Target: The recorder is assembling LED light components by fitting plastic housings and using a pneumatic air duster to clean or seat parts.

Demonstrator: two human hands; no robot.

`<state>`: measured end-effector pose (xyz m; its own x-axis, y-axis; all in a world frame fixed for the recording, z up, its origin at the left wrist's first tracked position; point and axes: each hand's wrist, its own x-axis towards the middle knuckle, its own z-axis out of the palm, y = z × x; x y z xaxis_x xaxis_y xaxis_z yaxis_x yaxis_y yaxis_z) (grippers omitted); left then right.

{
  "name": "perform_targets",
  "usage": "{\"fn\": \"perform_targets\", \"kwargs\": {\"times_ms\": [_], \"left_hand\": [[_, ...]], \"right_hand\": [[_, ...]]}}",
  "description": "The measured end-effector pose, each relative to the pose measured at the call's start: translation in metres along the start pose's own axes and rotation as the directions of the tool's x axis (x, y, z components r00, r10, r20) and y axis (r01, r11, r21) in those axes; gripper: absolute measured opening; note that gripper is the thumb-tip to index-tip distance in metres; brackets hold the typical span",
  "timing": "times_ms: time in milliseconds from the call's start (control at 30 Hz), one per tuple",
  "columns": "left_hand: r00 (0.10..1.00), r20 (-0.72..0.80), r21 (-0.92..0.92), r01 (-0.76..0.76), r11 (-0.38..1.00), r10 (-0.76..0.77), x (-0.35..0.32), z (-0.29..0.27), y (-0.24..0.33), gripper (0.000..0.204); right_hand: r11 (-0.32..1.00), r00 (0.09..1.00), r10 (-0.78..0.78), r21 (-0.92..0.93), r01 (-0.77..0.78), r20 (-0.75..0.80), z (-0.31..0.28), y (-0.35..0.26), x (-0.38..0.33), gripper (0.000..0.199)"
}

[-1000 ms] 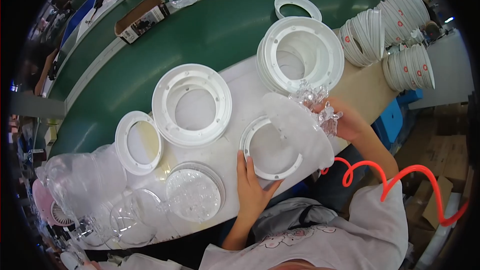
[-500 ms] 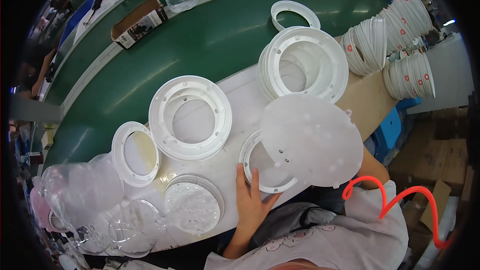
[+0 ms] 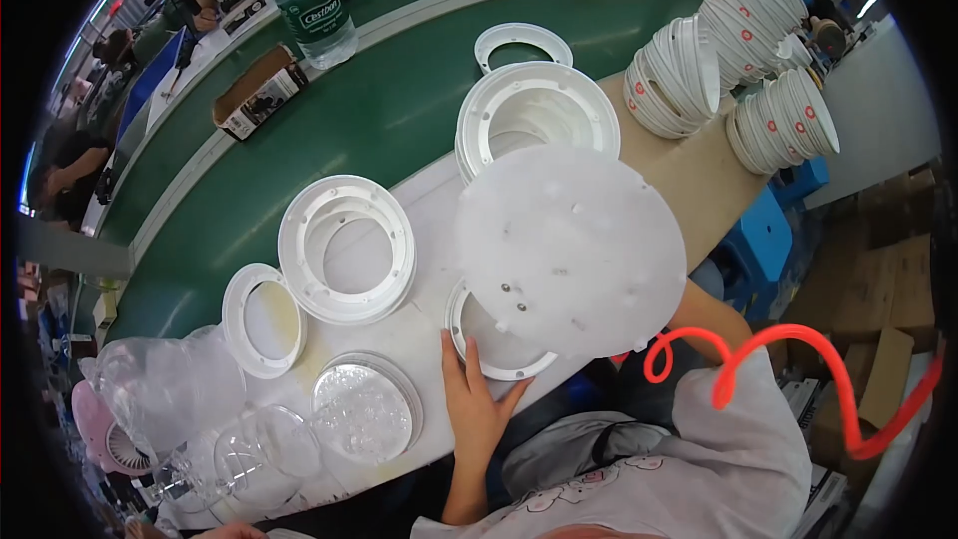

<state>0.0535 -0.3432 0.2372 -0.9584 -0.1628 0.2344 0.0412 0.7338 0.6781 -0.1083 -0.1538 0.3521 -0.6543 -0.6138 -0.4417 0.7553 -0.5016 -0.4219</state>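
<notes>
In the head view, my left hand (image 3: 477, 414) keeps a loose, finger-spread grip at the rim of a white ring (image 3: 511, 373) on the tabletop (image 3: 436, 215). A frosted disc (image 3: 572, 250), tilted 1 second ago, now presents its broad face, masking much of the ring and my right hand, whose grip I cannot tell; likely I steady the ring by touch.

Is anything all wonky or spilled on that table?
I see no spill. The leftmost white stack, of the three with red marks at the far right, looks wonky: its pieces fan apart unevenly, leaving gaps. The pale disc covers part of a white ring, but the right hand, hidden behind, probably holds the disc up.
</notes>
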Motion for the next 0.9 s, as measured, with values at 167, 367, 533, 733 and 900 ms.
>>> {"fn": "perform_targets", "kwargs": {"times_ms": [167,367,533,733,900], "left_hand": [[0.999,-0.025,0.021,-0.034,0.999,0.035,-0.002,0.002,0.0,0.094],[1.0,-0.019,0.053,-0.016,0.998,0.017,-0.001,0.002,0.002,0.093],[1.0,-0.005,0.03,0.011,0.999,-0.011,-0.001,0.001,0.003,0.095],[0.999,0.007,0.045,0.032,0.998,-0.032,-0.004,0.003,0.004,0.094],[0.998,-0.048,-0.018,0.043,0.999,-0.044,-0.006,0.002,0.001,0.095]], "right_hand": [[1.0,0.998,-0.023,0.01,0.022,0.063,-0.006,0.004,-0.005,0.032],[0.998,0.991,-0.069,0.015,0.067,0.119,-0.013,0.0,-0.008,0.032],[0.996,0.984,-0.089,0.021,0.087,0.154,-0.015,-0.003,-0.004,0.032],[0.996,0.977,-0.093,0.027,0.09,0.191,-0.02,-0.007,0.004,0.032],[0.999,0.975,-0.048,0.03,0.042,0.215,-0.022,-0.001,0.019,0.032]]}}
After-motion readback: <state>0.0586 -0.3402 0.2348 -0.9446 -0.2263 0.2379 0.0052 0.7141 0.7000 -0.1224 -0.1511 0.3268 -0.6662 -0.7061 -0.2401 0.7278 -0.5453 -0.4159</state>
